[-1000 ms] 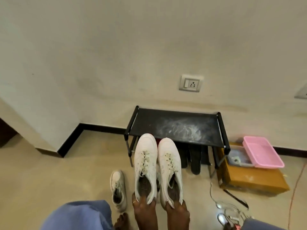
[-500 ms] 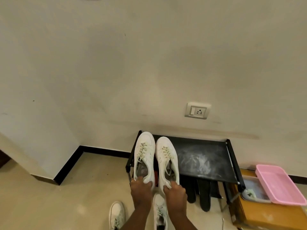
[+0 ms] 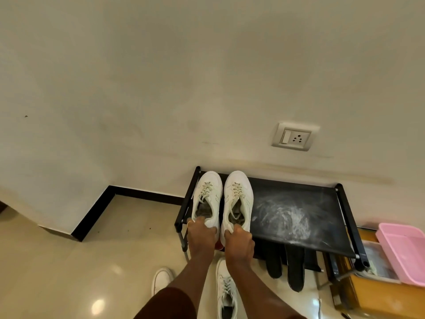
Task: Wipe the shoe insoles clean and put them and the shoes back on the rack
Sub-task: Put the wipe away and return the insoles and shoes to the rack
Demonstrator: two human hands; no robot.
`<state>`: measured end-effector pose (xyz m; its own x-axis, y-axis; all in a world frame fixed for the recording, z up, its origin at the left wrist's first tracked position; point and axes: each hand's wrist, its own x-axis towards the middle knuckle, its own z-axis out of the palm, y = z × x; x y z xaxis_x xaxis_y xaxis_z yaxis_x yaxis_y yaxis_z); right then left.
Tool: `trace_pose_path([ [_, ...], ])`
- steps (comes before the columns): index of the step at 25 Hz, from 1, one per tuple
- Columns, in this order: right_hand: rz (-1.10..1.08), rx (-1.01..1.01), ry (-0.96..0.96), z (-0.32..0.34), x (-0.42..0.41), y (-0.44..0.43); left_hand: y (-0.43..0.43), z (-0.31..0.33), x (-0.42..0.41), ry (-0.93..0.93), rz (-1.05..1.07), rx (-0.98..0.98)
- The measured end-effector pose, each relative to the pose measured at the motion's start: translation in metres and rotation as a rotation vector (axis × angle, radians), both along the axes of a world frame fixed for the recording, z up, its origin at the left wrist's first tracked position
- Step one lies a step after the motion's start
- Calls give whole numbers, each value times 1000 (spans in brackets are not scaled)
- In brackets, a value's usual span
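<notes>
Two white lace-up sneakers lie side by side on the left end of the black shoe rack's top shelf (image 3: 299,212), toes toward the wall. My left hand (image 3: 201,236) grips the heel of the left sneaker (image 3: 207,196). My right hand (image 3: 239,240) grips the heel of the right sneaker (image 3: 238,194). Both heels sit at the shelf's front edge. Two dark insoles (image 3: 295,270) lean out from under the shelf to the right of my hands.
Another white sneaker (image 3: 226,291) and a second one (image 3: 162,279) lie on the floor below my arms. A pink tray (image 3: 404,252) and a clear container (image 3: 377,261) sit on a brown box (image 3: 368,295) right of the rack. A wall socket (image 3: 294,137) is above the rack.
Both hands carried the pair of white sneakers up and forward from above the floor onto the left end of the top shelf. The view rose toward the wall.
</notes>
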<state>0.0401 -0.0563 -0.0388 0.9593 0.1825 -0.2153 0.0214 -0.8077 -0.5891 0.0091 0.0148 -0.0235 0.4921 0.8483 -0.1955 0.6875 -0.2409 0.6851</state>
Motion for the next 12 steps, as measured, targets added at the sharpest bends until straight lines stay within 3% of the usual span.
trace_pose_path([
  [8, 50, 4, 32, 4, -3, 2, -8, -9, -3, 9, -29, 34],
  [12, 44, 31, -26, 9, -21, -13, -22, -4, -28, -146, -93, 56],
])
